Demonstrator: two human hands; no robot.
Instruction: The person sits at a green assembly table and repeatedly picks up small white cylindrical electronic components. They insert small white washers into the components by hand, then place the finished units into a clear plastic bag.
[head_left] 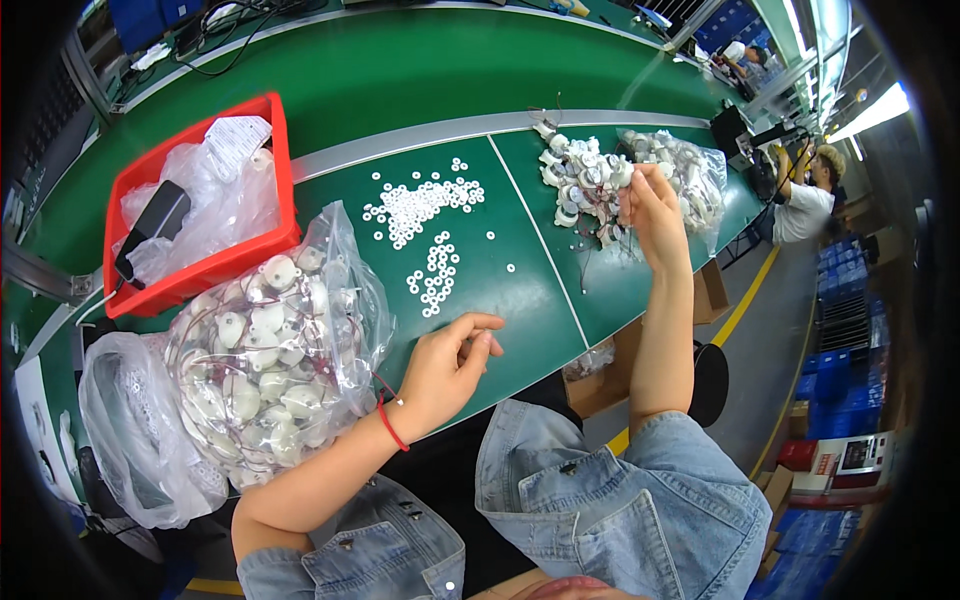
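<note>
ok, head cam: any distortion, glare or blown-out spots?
Head view: the bench's grey strip bows, corners go black; head view, upper right: ceiling light blown out; head view, left: glare on the big clear bag; head view, middle: loose white rings distinguishable.

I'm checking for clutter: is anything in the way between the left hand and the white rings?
Nothing visible: only bare green tabletop lies between the left hand and the near edge of the scattered white rings.

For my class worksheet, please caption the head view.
Right hand at a pile of white parts, left hand near loose white rings.
</note>
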